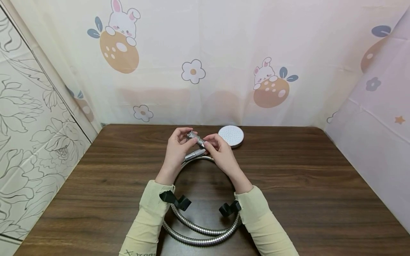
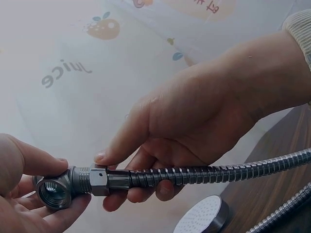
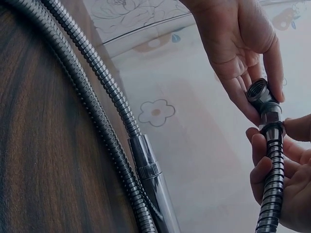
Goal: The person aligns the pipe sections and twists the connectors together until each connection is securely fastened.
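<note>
In the head view, my left hand [image 1: 177,149] and right hand [image 1: 221,151] meet above the back of the table. Between the left thumb and fingers I pinch a metal tee-shaped fitting [image 2: 54,190] with a threaded round opening. My right hand grips the end of a flexible metal shower hose [image 2: 218,174], its thumb at the hex nut [image 2: 99,180]. Nut and fitting are in line, with some thread showing between them. Near the hands lies a round shower head [image 1: 231,136] with a white face; a chrome tube [image 3: 163,199] joins the hose's other end.
Loops of the hose [image 1: 201,241] lie on the dark wooden table [image 1: 307,199] between and below the forearms. A patterned curtain [image 1: 198,42] hangs behind the table's back edge. Black straps with mounts [image 1: 179,202] sit on both sleeves.
</note>
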Motion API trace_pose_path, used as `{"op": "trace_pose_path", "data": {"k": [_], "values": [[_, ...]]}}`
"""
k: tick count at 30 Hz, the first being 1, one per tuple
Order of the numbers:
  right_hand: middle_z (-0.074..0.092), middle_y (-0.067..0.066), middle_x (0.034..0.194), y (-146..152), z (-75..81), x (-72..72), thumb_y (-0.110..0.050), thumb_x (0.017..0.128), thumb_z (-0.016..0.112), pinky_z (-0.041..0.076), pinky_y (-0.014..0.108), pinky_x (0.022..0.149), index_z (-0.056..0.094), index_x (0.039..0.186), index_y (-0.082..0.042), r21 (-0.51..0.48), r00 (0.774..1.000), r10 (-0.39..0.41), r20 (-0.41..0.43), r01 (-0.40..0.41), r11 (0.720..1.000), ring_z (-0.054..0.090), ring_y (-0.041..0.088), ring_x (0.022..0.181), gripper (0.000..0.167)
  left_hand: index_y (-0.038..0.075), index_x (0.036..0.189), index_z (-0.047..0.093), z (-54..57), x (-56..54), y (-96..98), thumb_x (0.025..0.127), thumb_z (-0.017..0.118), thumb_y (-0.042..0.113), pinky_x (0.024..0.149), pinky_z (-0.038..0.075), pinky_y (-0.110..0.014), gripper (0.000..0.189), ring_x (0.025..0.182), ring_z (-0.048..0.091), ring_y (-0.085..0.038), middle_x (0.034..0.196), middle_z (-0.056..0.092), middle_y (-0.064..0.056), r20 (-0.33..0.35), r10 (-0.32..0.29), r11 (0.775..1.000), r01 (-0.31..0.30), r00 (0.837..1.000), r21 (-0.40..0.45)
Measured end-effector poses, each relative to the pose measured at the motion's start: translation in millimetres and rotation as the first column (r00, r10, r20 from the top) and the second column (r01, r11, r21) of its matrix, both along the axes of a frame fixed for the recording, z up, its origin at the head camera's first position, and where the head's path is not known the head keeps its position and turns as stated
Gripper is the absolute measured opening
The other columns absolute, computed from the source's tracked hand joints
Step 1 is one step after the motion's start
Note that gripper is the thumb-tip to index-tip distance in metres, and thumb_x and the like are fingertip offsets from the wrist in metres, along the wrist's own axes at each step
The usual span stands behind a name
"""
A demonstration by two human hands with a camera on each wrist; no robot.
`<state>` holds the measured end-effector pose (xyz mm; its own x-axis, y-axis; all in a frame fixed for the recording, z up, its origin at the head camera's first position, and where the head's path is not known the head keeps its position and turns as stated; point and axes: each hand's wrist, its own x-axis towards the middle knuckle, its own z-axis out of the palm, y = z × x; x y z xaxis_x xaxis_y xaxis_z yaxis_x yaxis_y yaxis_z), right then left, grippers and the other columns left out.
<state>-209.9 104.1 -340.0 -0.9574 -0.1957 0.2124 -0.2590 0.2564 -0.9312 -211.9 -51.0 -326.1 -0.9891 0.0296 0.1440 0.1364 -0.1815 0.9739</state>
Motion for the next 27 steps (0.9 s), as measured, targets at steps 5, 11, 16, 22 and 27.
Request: {"op": "trace_pose_path", "data": {"k": [5,11,16,22,27], "values": [[0.066,0.012,0.091,0.4,1.2,2.1,-0.021,0.085,0.065,0.041,0.026,0.067,0.051,0.110,-0.005,0.060,1.000,-0.011,0.012,0.010,0.998,0.054,0.017,0.077,0.033,0.001,0.114,0.050,-0.7,-0.6,-0.5,0.084,0.059,-0.003,0.078,0.047,-0.022,0.031,0.095,0.059,-0.014,0.118,0.054,-0.026,0.003,-0.009,1.000,0.009,1.000,-0.002],[0.065,0.012,0.085,-2.9,14.2,11.2,-0.011,0.082,0.067,0.036,0.024,0.064,0.052,0.105,-0.003,0.087,0.999,-0.039,0.006,0.038,0.995,0.050,0.016,0.074,0.028,0.001,0.113,0.050,-0.5,-0.5,-0.3,0.084,0.059,-0.003,0.080,0.047,-0.022,0.031,0.097,0.059,-0.015,0.114,0.057,-0.021,0.009,-0.004,1.000,0.004,1.000,-0.006],[0.062,0.018,0.096,-6.9,32.7,23.7,-0.007,0.084,0.064,0.038,0.025,0.066,0.054,0.105,0.002,0.090,0.999,-0.048,0.021,0.046,0.995,0.054,0.023,0.080,0.025,-0.002,0.117,0.048,-0.9,-0.3,-0.8,0.084,0.059,-0.002,0.080,0.047,-0.022,0.034,0.098,0.058,-0.015,0.116,0.056,-0.023,0.019,-0.007,1.000,0.007,1.000,-0.009],[0.057,0.016,0.102,-4.3,21.6,16.1,-0.011,0.085,0.063,0.042,0.023,0.063,0.056,0.108,0.001,0.069,0.998,-0.045,0.037,0.042,0.997,0.060,0.028,0.082,0.026,0.002,0.114,0.050,-1.6,0.1,-0.7,0.084,0.060,-0.001,0.079,0.047,-0.022,0.032,0.096,0.059,-0.014,0.115,0.057,-0.020,0.024,-0.002,1.000,0.002,1.000,-0.017],[0.059,0.017,0.103,-1.5,4.8,3.8,-0.013,0.086,0.063,0.048,0.021,0.066,0.054,0.112,0.000,-0.002,0.999,-0.019,0.043,0.019,1.000,0.063,0.034,0.086,0.030,-0.001,0.115,0.049,-1.0,-0.5,-0.3,0.084,0.059,-0.003,0.077,0.047,-0.021,0.033,0.093,0.059,-0.013,0.116,0.054,-0.025,0.009,-0.008,1.000,0.008,1.000,0.004]]}}
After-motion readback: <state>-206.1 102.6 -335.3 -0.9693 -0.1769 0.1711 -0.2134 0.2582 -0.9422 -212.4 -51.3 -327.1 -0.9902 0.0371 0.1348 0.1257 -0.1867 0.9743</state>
